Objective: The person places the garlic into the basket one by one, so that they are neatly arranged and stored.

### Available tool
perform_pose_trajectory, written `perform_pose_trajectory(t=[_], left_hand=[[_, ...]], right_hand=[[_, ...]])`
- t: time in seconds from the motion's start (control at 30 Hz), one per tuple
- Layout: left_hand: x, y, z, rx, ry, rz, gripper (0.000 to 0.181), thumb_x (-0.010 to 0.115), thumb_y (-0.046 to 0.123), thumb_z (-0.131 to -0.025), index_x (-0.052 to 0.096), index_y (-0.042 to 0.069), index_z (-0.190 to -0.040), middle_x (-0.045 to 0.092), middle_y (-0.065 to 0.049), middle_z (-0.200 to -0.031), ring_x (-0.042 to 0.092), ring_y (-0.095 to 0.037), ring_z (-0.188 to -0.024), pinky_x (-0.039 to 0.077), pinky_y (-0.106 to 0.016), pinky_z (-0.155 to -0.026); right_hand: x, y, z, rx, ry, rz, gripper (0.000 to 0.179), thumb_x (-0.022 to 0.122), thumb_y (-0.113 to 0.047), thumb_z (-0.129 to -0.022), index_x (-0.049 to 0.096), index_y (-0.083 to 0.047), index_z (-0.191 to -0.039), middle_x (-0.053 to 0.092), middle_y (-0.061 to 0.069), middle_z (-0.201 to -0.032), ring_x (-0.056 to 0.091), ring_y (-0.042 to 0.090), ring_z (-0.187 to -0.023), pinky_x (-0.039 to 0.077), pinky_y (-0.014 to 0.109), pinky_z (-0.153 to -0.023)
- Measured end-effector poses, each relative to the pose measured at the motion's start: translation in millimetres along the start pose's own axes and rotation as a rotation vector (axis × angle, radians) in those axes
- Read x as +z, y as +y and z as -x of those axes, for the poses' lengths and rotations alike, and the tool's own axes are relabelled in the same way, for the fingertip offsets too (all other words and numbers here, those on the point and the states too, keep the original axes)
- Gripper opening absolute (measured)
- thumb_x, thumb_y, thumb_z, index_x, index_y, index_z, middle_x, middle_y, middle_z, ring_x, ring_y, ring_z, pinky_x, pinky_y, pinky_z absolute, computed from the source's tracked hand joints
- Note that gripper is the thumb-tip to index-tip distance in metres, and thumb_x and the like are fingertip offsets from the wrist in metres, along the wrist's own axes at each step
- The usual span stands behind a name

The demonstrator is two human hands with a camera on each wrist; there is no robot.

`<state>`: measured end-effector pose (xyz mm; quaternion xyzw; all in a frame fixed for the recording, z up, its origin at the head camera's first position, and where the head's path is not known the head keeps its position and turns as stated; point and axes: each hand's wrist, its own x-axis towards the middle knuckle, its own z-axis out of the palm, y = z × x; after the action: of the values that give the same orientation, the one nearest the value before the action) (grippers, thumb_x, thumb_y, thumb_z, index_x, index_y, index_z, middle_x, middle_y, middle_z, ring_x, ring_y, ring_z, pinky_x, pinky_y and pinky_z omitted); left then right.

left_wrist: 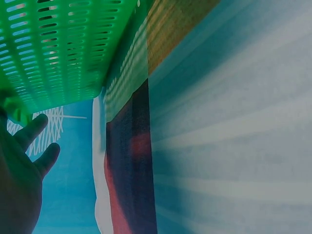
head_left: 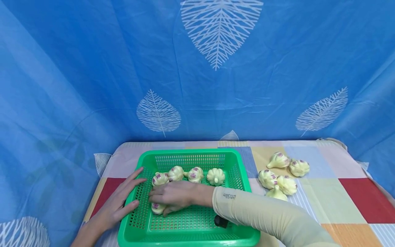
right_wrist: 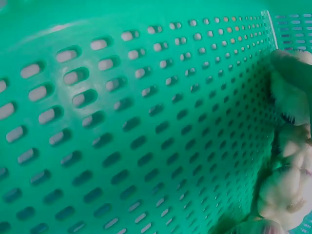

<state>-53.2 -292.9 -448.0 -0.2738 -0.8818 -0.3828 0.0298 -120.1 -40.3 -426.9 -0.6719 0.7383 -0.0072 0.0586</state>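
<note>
Left hand: fingers wide and nearly straight, over the left rim of the basket; whether they press on it, I cannot tell.
Green basket: on the near part of the surface, left of the middle; a light touch at its left rim would likely stop it sliding.
Right hand: inside the basket, fingers narrow, bent down around a garlic bulb at the left; the grip is partly hidden.
Handling: a gentle hold on the bulb's round sides should be enough; better to loosen only once it rests on the basket floor, with knuckles clear of its neighbours, since round bulbs may roll.
Far row of garlic: four bulbs along the basket's far side, the rightmost slightly apart.
Pale sleeve: crosses the right rim; lifting the forearm a little would avoid dragging the basket.
Loose garlic: five bulbs grouped right of the basket.
Surface: a patchwork cloth with red, orange, striped and pale squares.
Room: blue curtain printed with white leaves, at left, far and right.
</note>
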Motion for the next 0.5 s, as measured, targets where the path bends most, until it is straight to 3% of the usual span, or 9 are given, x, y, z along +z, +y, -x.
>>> perform_pose_trajectory(t=[0.1,0.3,0.5], left_hand=[[-0.1,0.2,0.1,-0.004,-0.003,-0.007,0.06,0.061,0.012,-0.09,0.048,0.012,-0.148,0.023,-0.004,-0.166,0.022,-0.014,-0.149,0.019,-0.018,-0.111],[-0.6,0.2,0.0,-0.006,-0.003,-0.018,0.059,0.061,0.013,-0.09,0.048,0.013,-0.148,0.023,-0.004,-0.165,0.023,-0.015,-0.149,0.024,-0.026,-0.111],[-0.5,0.8,-0.3,-0.004,-0.006,-0.028,0.059,0.061,0.014,-0.09,0.048,0.013,-0.148,0.023,-0.004,-0.166,0.023,-0.015,-0.149,0.029,-0.033,-0.111]], right_hand=[[1.2,1.9,1.7,-0.004,0.015,0.03,0.067,0.069,-0.049,-0.092,0.051,-0.012,-0.146,0.049,0.002,-0.151,0.043,0.013,-0.14,0.027,0.021,-0.113],[2.8,5.2,-0.5,-0.001,0.026,-0.001,0.064,0.07,-0.05,-0.09,0.057,-0.012,-0.14,0.058,-0.002,-0.142,0.056,0.007,-0.125,0.038,0.016,-0.103],[0.7,4.4,-2.2,0.018,0.045,-0.018,0.074,0.069,-0.056,-0.088,0.054,-0.01,-0.144,0.056,0.0,-0.144,0.051,0.008,-0.13,0.034,0.017,-0.107]])
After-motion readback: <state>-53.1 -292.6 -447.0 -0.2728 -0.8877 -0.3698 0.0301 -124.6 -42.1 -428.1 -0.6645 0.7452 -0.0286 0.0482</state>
